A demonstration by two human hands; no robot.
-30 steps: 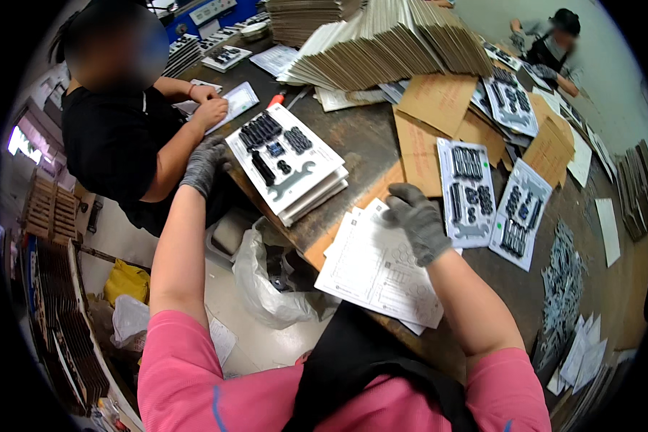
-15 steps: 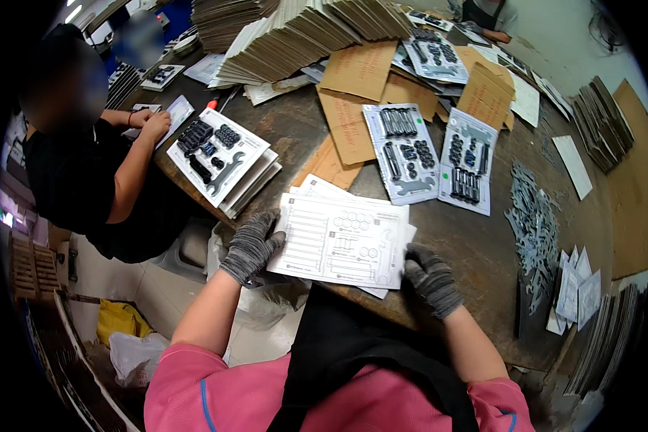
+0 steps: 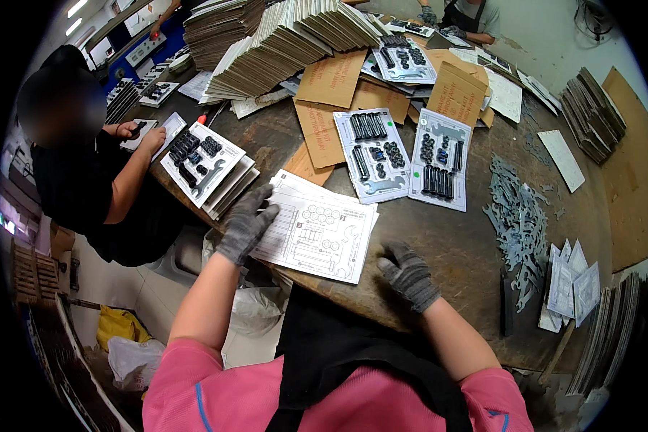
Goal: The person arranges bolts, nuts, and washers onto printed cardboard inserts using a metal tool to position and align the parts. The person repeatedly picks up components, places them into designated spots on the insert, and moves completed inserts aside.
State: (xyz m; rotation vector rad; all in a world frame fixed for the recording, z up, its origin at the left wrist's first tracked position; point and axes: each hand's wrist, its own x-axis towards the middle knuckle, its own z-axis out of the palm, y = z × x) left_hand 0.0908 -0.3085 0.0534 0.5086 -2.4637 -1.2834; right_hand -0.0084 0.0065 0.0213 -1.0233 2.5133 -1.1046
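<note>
Printed sheets [image 3: 317, 234] lie in an uneven pile on the near side of the worktop [image 3: 453, 245], close to its edge, with lower ones poking out on the far side. So close to the edge, they could slip off if nudged nearer. On the far side, a long row of boards [image 3: 295, 54] leans at a slant, and a knock could set it sliding. To the right, a loose heap of wrenches [image 3: 517, 223] could scatter if an arm swept through it. On the left, a stack of tool cards [image 3: 204, 165] sits askew by the edge, near the co-worker [image 3: 79, 151]; a bump from either person could tip it.

The left hand [image 3: 246, 229] rests its fingers along the left side of the sheets; whether they press or pinch, I cannot tell. Its knit glove [image 3: 240, 235] could dull the feel, so that two sheets cling together unnoticed. The right hand [image 3: 410, 277] is just right of the pile, its fingers loosely bent and released, with nothing seen in them. With that side unheld, the pile could twist or fan out under a one-sided push.
</note>
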